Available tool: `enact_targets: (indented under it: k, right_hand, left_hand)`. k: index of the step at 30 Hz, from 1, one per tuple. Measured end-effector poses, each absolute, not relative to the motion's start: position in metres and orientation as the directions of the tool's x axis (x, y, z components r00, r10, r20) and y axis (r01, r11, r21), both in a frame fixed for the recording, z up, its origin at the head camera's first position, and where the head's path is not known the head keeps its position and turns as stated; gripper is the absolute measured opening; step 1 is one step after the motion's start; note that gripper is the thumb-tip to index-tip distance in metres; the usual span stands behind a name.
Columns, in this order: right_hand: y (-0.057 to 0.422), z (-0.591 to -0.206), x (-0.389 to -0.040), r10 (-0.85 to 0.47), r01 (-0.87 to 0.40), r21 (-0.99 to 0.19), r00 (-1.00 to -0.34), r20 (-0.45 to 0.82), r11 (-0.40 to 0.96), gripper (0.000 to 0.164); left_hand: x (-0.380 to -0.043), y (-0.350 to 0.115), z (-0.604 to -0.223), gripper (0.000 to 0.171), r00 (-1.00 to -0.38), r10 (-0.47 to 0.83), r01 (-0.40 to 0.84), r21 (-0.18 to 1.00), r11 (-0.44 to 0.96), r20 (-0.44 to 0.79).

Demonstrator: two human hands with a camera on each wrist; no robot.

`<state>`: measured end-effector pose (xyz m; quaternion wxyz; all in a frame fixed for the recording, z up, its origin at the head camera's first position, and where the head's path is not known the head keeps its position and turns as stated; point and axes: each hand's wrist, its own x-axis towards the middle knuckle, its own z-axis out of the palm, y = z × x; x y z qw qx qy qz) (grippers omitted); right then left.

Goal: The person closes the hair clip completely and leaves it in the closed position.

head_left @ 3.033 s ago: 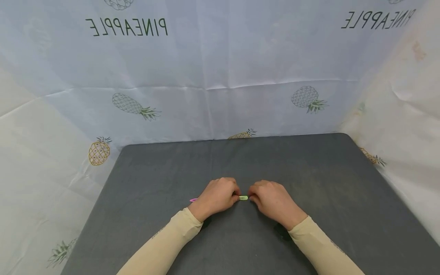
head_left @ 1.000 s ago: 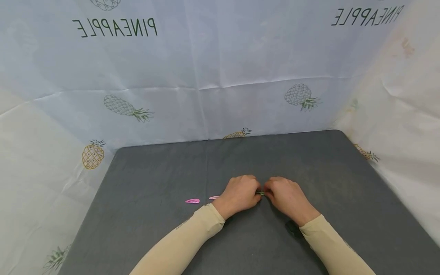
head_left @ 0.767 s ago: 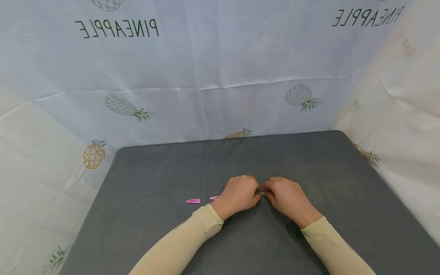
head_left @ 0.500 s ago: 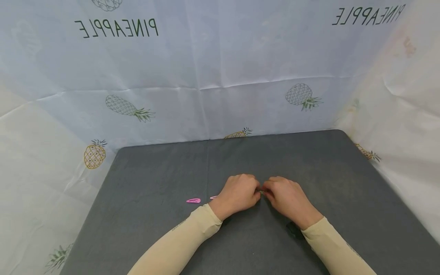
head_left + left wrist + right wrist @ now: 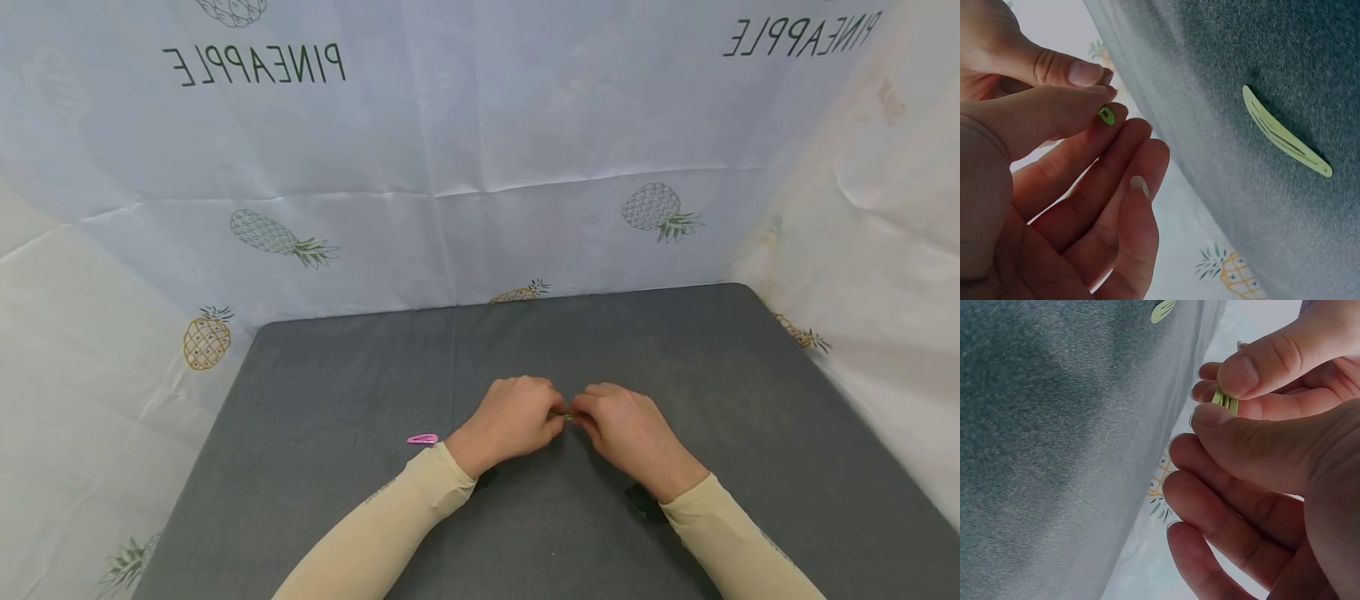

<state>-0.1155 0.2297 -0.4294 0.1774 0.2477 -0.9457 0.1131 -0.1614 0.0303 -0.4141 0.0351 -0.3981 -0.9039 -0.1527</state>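
Observation:
My left hand (image 5: 517, 417) and right hand (image 5: 626, 429) meet fingertip to fingertip over the middle of the table. Between them is a small green snap hair clip (image 5: 1225, 402), mostly covered by the fingers. In the right wrist view, both thumbs press on it, its slotted middle showing between their tips. One end of it pokes out below the left thumb in the left wrist view. A second, pale green hair clip (image 5: 1285, 134) lies on the cloth near the left hand; in the head view that hand hides it.
A pink hair clip (image 5: 422, 438) lies left of the left wrist. Dark grey cloth covers the table (image 5: 360, 367). A white curtain (image 5: 465, 125) printed with pineapples hangs behind and at the sides. A dark wrist-worn device (image 5: 645, 504) shows under the right wrist.
Both hands have come together around the green clip and moved rightward since three seconds ago. Lately the left hand has shifted slightly left and away, its wrist now covering the second pink clip.

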Motion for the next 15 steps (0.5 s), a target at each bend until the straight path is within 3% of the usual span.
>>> enact_targets:
  k: [15]
  right_hand:
    - [0.2305,-0.4275,-0.1123,-0.428,-0.506,-0.132,-0.821,0.378,0.852,0.017]
  left_hand:
    - [-0.1582,0.031,-0.4107,0.019,-0.66,0.731,0.751,0.183,0.635,0.172]
